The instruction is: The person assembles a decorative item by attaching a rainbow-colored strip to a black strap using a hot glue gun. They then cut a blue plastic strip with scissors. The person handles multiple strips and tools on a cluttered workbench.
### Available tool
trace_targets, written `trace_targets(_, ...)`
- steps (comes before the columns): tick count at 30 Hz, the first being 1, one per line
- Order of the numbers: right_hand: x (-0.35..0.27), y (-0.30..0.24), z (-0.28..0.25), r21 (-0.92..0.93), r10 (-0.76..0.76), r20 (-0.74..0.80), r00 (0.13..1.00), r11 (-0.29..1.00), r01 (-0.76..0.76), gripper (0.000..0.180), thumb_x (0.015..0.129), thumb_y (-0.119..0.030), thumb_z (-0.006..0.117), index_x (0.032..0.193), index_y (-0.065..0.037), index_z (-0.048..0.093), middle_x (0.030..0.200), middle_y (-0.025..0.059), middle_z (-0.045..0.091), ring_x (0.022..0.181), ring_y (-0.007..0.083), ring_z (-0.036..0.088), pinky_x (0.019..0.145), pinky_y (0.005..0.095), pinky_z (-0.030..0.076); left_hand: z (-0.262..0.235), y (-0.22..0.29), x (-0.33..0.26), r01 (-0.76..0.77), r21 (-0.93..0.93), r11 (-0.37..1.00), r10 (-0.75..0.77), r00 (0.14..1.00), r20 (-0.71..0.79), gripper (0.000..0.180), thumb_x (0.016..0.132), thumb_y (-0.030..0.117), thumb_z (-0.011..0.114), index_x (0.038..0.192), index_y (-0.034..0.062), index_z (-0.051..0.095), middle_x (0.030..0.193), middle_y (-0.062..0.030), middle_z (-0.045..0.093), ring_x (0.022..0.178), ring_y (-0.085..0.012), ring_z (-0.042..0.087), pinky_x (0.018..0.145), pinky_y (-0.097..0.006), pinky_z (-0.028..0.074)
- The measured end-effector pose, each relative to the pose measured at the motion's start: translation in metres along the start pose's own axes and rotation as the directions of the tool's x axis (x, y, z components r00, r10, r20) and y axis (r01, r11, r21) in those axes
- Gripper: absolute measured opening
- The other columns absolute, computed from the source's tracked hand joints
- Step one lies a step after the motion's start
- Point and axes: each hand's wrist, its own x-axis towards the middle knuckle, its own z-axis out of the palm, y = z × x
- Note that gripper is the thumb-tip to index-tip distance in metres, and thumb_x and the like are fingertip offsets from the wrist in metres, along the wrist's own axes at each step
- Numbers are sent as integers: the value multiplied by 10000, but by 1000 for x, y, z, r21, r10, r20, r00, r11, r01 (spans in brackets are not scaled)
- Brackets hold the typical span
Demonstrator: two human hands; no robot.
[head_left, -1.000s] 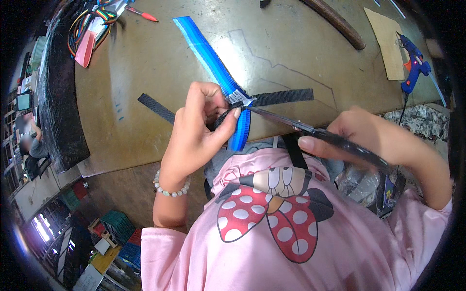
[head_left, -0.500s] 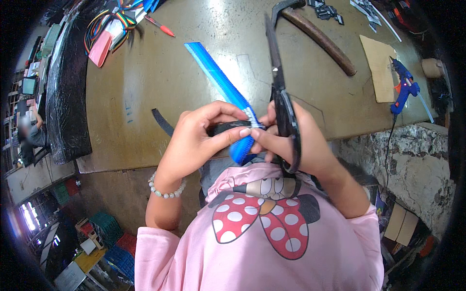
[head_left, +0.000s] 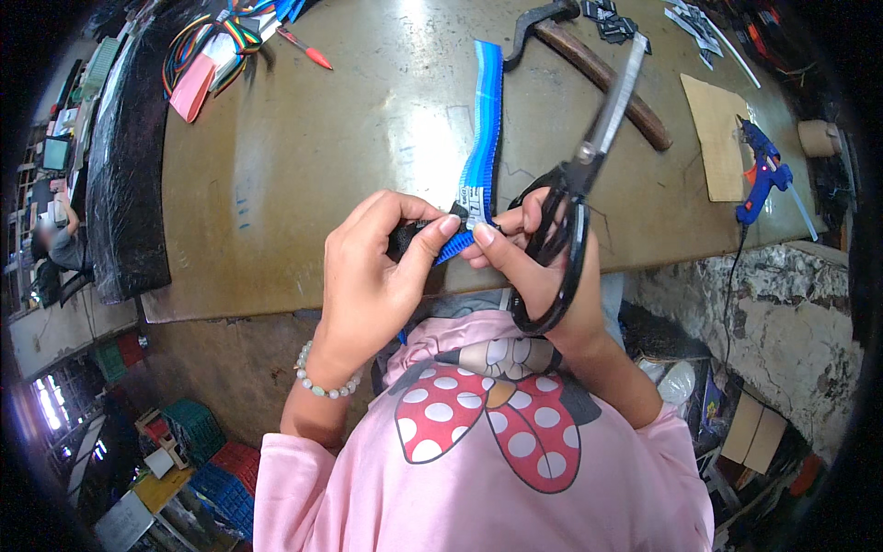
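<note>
A blue striped strap (head_left: 484,115) with ribbed edges stands up from between my hands over the near table edge. A small white printed label (head_left: 470,202) sits on its lower part. My left hand (head_left: 366,267) is closed, pinching a black strip (head_left: 403,241) beside the strap's lower end. My right hand (head_left: 552,285) pinches the strap near the label with thumb and fingers. The same hand carries black-handled scissors (head_left: 585,166), whose blades point away to the upper right. How the strip and strap meet is partly hidden by my fingers.
A wooden-handled hammer (head_left: 612,87) lies at the table's back. Right of it are cardboard (head_left: 713,138) and a blue glue gun (head_left: 762,175) with a cord. A red pen (head_left: 305,48) and colourful bands (head_left: 207,55) lie back left. Another person (head_left: 60,239) sits far left.
The strap has swung from leaning left to nearly upright. The scissors' blades have tilted to the right. The black strip's tail that lay left of my left hand no longer shows there.
</note>
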Motion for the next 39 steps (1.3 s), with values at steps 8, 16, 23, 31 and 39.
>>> trace_targets(8,-3,-2,-7,98,89,1,996,991,-89,183,940,-83,617,1006,7,473,870,147,648,750,183,704,623,266,582,13,-10,-2,121,-193,974,-95,986,139,156,908,103,654,950,-24,575,754,-95,615,687,-122,544,643,-269,455)
trace_targets(16,-59,-37,-60,-138,532,235,814,847,-514,413,985,-432,492,1040,-23,510,834,59,562,695,127,575,624,254,491,26,-25,-1,123,-205,971,-120,992,24,130,886,93,664,922,-6,588,746,-54,585,680,-86,503,628,-246,437)
trace_targets(23,-58,-12,-55,-302,594,388,705,804,-511,296,951,-341,550,984,-53,490,806,69,584,664,161,593,591,326,475,30,-24,-2,101,-159,982,-108,994,-35,124,868,78,665,930,2,589,764,-48,591,684,-78,495,631,-235,440)
trace_targets(31,-53,-11,-53,-579,544,361,758,768,-275,427,956,-460,526,907,-37,494,687,113,557,613,247,593,582,370,466,33,-24,-3,57,-151,987,-69,995,-77,130,868,69,666,945,2,586,762,-51,593,679,-75,498,623,-239,445)
trace_targets(39,-54,-14,-50,-571,587,304,750,743,-350,446,956,-470,533,867,-35,498,691,116,561,616,243,591,589,372,468,36,-26,-5,65,-170,983,-79,994,-77,124,868,63,663,937,2,580,749,-54,585,654,-81,492,603,-239,440)
